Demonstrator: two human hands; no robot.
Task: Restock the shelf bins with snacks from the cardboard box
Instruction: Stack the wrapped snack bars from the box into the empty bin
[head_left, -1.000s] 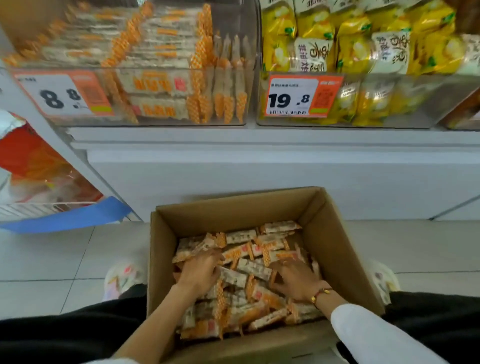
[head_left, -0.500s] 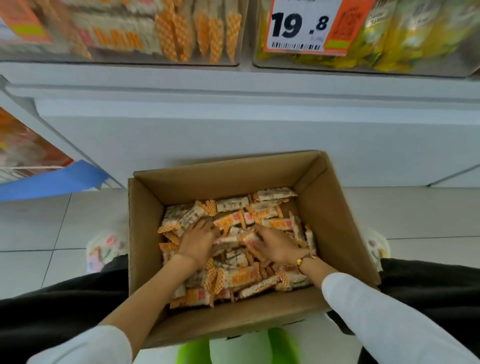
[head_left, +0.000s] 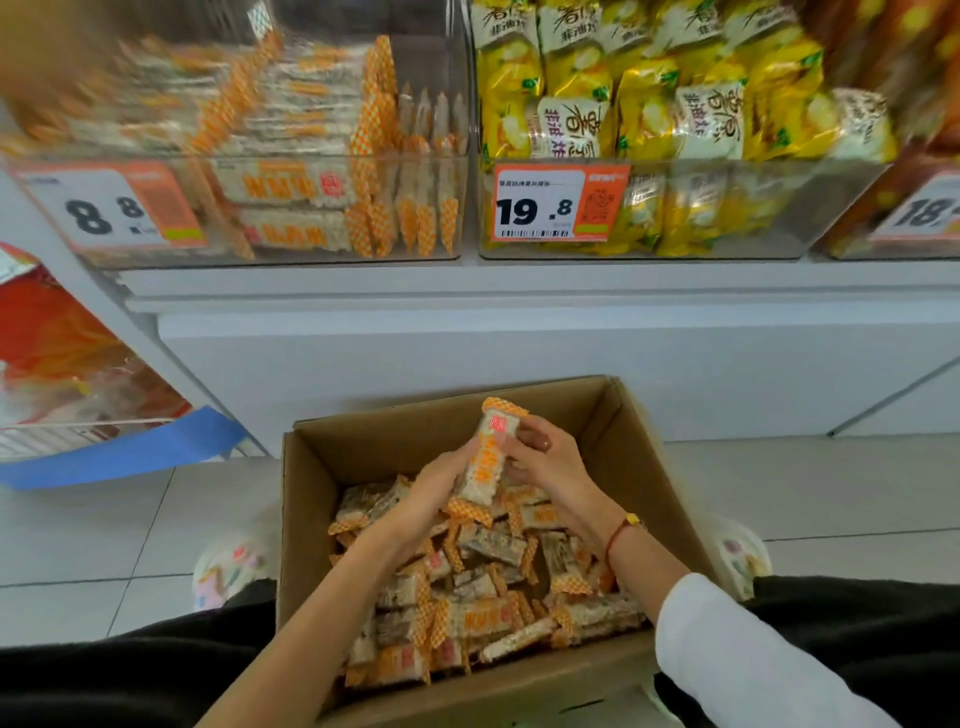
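While crouched over a cardboard box (head_left: 644, 431) of wrapped snack bars (head_left: 467, 597), a person grips a small stack of bars (head_left: 488, 457) between the left hand (head_left: 436, 483) and right hand (head_left: 550, 462), fingers curled round it, above the box and below the clear shelf bin (head_left: 291, 208) marked 8.8.

We are seeing the cardboard box (head_left: 644, 447) lying on the floor (head_left: 805, 493) before the shelf (head_left: 519, 291), under two bins (head_left: 270, 244) standing side by side.
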